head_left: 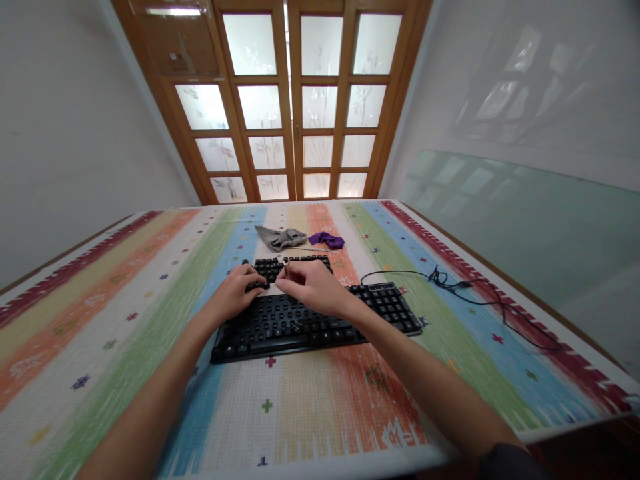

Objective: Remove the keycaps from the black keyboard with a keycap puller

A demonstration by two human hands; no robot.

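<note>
Right fingers, nearly closed, pinch a thin brownish piece, probably for precise control; left fingers curl, hold unclear; black keyboard lies just their near side, likely for reach.

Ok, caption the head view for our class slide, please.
Left hand and right hand at a black computer keyboard, rows of keycaps and grey cloth beyond.

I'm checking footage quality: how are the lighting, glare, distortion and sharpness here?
Head view: the door panes are brightest, some nearly washed white; head view: pane-shaped reflections glare on the right-hand wall; head view: wide-angle distortion seems to splay the door frame toward the top; head view: detail around the right fingers, over the keyboard, looks soft.
</note>
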